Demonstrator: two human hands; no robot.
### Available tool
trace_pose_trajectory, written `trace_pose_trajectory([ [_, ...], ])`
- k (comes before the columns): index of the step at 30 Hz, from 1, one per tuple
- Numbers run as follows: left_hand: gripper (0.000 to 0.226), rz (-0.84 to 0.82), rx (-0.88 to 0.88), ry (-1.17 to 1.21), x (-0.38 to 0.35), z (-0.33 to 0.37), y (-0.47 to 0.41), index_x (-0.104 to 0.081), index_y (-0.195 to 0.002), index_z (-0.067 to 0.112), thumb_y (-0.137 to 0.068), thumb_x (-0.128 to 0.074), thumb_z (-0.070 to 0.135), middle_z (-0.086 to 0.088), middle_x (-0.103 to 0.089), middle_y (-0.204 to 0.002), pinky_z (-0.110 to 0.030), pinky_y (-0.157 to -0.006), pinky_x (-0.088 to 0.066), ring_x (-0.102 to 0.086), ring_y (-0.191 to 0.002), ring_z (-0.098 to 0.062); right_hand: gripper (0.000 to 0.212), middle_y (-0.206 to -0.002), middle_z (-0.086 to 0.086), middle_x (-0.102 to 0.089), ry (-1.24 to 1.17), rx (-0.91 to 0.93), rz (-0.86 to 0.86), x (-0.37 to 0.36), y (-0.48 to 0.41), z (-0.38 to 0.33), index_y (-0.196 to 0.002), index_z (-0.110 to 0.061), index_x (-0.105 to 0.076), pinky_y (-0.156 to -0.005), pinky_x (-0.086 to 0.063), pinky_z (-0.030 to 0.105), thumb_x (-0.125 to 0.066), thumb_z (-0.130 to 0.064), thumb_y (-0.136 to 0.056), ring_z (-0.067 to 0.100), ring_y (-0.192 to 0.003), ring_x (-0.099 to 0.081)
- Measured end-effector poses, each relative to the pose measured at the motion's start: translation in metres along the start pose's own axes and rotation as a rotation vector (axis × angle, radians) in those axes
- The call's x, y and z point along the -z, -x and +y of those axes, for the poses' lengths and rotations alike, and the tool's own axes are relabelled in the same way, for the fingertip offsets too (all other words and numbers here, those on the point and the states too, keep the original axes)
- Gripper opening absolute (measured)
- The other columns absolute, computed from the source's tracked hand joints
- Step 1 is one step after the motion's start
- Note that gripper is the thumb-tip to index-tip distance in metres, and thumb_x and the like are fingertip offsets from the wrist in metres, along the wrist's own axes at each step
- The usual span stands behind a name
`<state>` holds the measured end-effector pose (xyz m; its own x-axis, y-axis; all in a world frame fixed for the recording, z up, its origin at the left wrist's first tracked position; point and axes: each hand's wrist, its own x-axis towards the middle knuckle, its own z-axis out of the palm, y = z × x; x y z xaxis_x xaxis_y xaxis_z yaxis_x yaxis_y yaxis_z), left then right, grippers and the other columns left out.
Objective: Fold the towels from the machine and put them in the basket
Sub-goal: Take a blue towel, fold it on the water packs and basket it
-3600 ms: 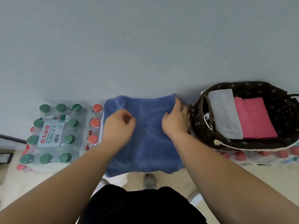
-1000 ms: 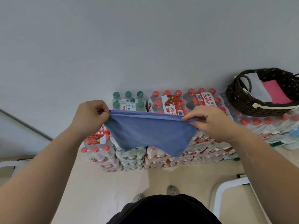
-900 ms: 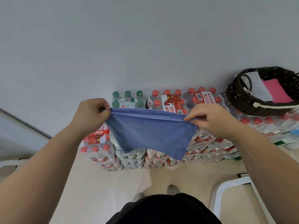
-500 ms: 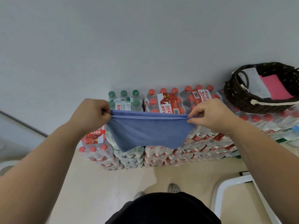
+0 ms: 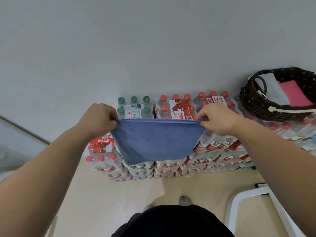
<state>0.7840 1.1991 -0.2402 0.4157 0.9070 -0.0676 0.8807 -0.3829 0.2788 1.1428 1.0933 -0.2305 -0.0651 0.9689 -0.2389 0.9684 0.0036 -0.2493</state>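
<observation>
1. A person's two bare arms reach forward, seen from above, in front of a plain grey wall.
2. The left hand pinches the top left corner of a blue towel, fingers curled round the cloth. The right hand grips the top right corner the same way.
3. The blue towel hangs in the air between the hands. Its top edge is taut and level, and its lower edge hangs loose in front of a stack of water packs.
4. The stack stands against the wall. A green-capped pack is on top, with red-capped packs just beside it to the right.
5. A dark woven basket sits at the right end of the stack's top, well apart from the blue towel.
6. Inside the basket lie a folded grey towel and a folded pink towel – side by side, touching, the grey one on the left.
7. Below are a beige floor, the toe of a shoe and the person's dark clothing. A white frame shows at the lower right.
</observation>
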Motion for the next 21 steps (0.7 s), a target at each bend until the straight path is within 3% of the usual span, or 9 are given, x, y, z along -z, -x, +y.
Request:
trace_pose_trajectory([
  [4,0.018,0.026,0.117,0.016,-0.002,-0.007,-0.020,-0.076,-0.083,0.017,-0.081,-0.060,0.008,0.001,-0.068,-0.080,-0.027,-0.066,-0.045,-0.061,-0.076,-0.019,0.018,-0.109,0.000,-0.070,-0.087,-0.117,0.093,-0.007,-0.027,-0.002,-0.103,-0.017,-0.075,-0.079,-0.041,0.028,-0.063,-0.012,-0.091,0.016,-0.092,-0.058],
  [8,0.019,0.043,0.277,0.090,-0.010,-0.006,-0.045,-0.073,-0.087,0.018,-0.084,-0.056,0.010,-0.001,-0.069,-0.089,-0.032,-0.070,-0.052,-0.062,-0.081,-0.023,0.019,-0.110,0.003,-0.067,-0.135,-0.222,0.169,-0.015,-0.057,0.000,-0.105,-0.017,-0.071,-0.074,-0.041,0.029,-0.057,-0.013,-0.094,0.018,-0.088,-0.053],
  [11,0.025,0.119,0.372,0.223,-0.013,0.001,-0.067,-0.072,-0.090,0.018,-0.084,-0.052,0.005,-0.001,-0.066,-0.086,-0.030,-0.063,-0.050,-0.063,-0.077,-0.025,0.017,-0.105,0.005,-0.066,-0.201,-0.310,0.166,-0.018,-0.081,0.007,-0.105,-0.017,-0.065,-0.070,-0.041,0.030,-0.051,-0.015,-0.095,0.022,-0.085,-0.056],
  [16,0.034,0.109,0.663,0.695,-0.018,0.009,-0.104,-0.069,-0.093,0.008,-0.082,-0.042,-0.010,-0.019,-0.072,-0.071,-0.032,-0.051,-0.057,-0.069,-0.055,-0.032,0.018,-0.075,0.021,-0.071,-0.743,-0.524,0.099,-0.021,-0.127,0.010,-0.107,-0.015,-0.048,-0.045,-0.046,0.027,-0.037,-0.005,-0.097,0.029,-0.053,-0.068],
  [21,0.025,0.152,0.774,0.995,-0.027,0.012,-0.136,-0.063,-0.098,0.003,-0.090,-0.041,-0.005,-0.023,-0.072,-0.087,-0.035,-0.059,-0.062,-0.071,-0.065,-0.030,0.020,-0.090,0.024,-0.068,-1.143,-0.631,0.078,-0.024,-0.163,0.020,-0.117,-0.013,-0.044,-0.052,-0.056,0.034,-0.037,-0.006,-0.099,0.032,-0.066,-0.068],
])
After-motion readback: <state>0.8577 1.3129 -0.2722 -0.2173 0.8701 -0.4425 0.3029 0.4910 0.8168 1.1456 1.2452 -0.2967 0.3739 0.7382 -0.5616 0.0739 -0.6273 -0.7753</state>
